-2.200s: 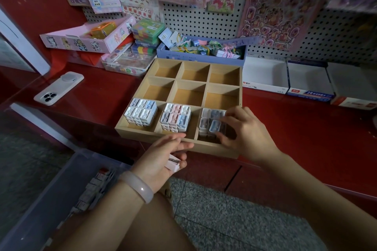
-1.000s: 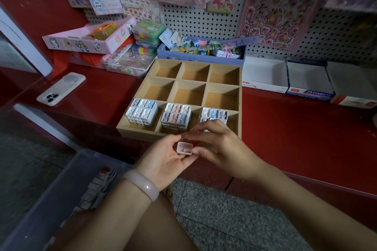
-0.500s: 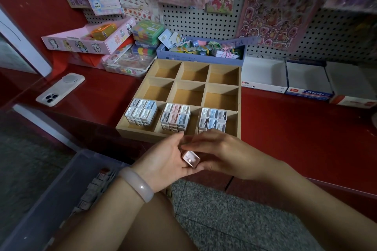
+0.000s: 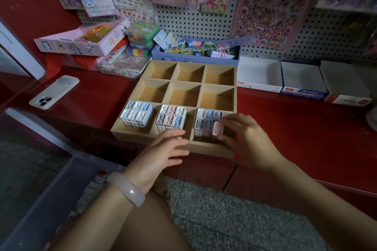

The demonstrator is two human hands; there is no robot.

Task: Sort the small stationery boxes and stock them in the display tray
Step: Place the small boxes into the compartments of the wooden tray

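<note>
Left hand [image 4: 163, 153] down low, palm down, fingers straight and relaxed over the wooden tray's [image 4: 212, 150] front rim, holding nothing. Right hand [image 4: 246, 140] reaching into the front-right compartment, fingertips pinching a pink box [image 4: 216, 128] beside the stacked boxes [image 4: 205, 121]. Six empty compartments further back.

A wooden nine-compartment display tray [image 4: 235, 96] sits on the red surface [image 4: 295, 128], its three near compartments holding stacked small stationery boxes [image 4: 136, 116]. The right hand [image 4: 247, 138] pinches a pink box [image 4: 216, 128] at the near-right compartment's stack. The left hand [image 4: 161, 157], fingers straight, hovers over the tray's near edge; a white phone [image 4: 54, 92] lies far left.
</note>
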